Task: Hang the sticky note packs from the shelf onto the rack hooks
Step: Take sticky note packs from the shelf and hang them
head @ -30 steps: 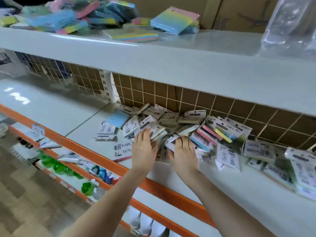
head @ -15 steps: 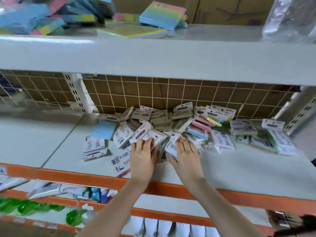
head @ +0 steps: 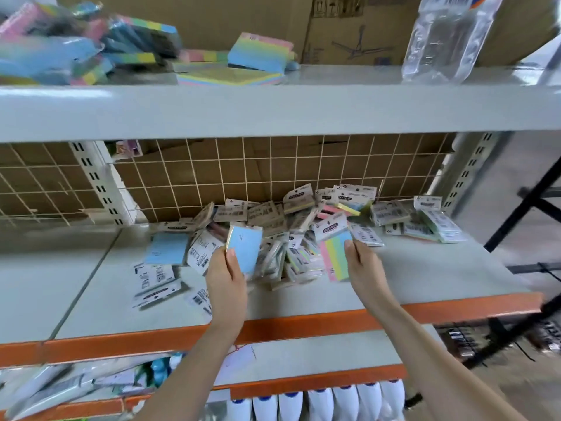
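Note:
A heap of sticky note packs (head: 273,220) lies on the grey shelf (head: 425,268) against a wire grid back. My left hand (head: 226,278) grips a light-blue pack (head: 245,247), lifted above the heap. My right hand (head: 362,268) holds a striped pink, green and blue pack (head: 335,253) with a grey header card, also raised off the shelf. More packs (head: 431,220) lie scattered toward the right end. No rack hooks can be made out in this view.
An upper shelf (head: 273,110) overhangs the work area, carrying larger coloured note pads (head: 258,56), cardboard boxes (head: 349,25) and a clear plastic bag (head: 446,38). An orange shelf edge (head: 303,326) runs in front. White bottles (head: 318,402) stand below. A dark metal frame (head: 528,208) stands at right.
Both hands were pressed into the heap; each has now lifted a pack out of it, the left a blue one, the right a striped one. The view swung right.

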